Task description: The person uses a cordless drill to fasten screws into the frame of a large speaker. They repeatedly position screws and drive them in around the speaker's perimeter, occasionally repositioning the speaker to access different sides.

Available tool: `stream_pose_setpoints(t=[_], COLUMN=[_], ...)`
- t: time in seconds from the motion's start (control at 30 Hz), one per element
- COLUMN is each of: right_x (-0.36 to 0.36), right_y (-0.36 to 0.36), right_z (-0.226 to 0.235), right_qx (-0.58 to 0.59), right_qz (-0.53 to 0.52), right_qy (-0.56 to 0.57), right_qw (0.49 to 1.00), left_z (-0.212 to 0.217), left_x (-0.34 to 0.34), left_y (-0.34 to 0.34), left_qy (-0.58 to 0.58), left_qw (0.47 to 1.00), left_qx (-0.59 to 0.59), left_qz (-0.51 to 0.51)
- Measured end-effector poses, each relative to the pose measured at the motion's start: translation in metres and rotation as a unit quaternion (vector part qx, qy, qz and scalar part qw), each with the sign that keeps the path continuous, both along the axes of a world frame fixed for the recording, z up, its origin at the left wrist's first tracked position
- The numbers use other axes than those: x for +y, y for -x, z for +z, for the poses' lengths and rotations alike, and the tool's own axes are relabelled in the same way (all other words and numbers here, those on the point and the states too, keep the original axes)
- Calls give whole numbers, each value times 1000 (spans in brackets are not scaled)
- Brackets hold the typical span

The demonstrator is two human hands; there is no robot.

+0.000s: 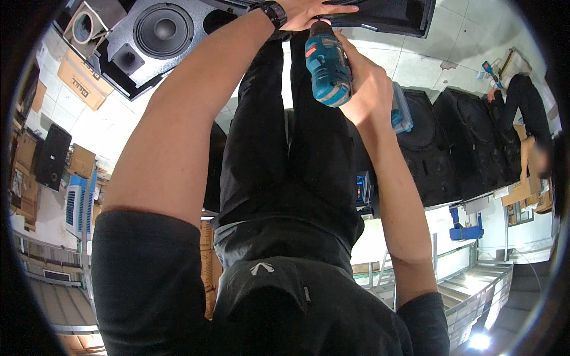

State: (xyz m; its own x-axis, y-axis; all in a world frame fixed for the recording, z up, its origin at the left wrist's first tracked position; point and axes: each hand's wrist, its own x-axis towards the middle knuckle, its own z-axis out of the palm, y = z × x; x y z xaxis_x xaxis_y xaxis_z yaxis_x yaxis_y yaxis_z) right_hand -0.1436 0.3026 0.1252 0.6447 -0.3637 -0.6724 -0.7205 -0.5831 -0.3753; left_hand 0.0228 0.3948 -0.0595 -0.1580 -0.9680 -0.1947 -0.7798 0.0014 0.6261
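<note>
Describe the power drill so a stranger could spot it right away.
Start at the black panel along the top edge. Just below it, the right hand grips the drill, its tip toward the panel. It is the only teal tool among black speaker boxes.

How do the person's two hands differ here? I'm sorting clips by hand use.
The right hand is wrapped around the grip of a blue cordless drill, while the left hand lies flat and open on a black panel. The left wrist wears a black wristwatch; the right wrist is bare. Both are bare and reach toward the same panel.
</note>
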Motion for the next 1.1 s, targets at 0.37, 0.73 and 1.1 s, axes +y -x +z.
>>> stream_pose_setpoints(t=[0.37, 0.73, 1.1], right_x=[-6, -10, -16], right_y=[-5, -13, -17], right_z=[1, 1, 4], right_qx=[-14, 6, 17], right_qz=[36, 58, 68], right_qy=[3, 10, -9], right_qw=[999, 998, 998], left_z=[4, 7, 5], left_x=[0, -3, 0], left_y=[-1, -3, 5], left_qy=[-31, -53, -5], left_qw=[999, 998, 995], left_qx=[-21, -29, -103], left_qz=[-14, -31, 9])
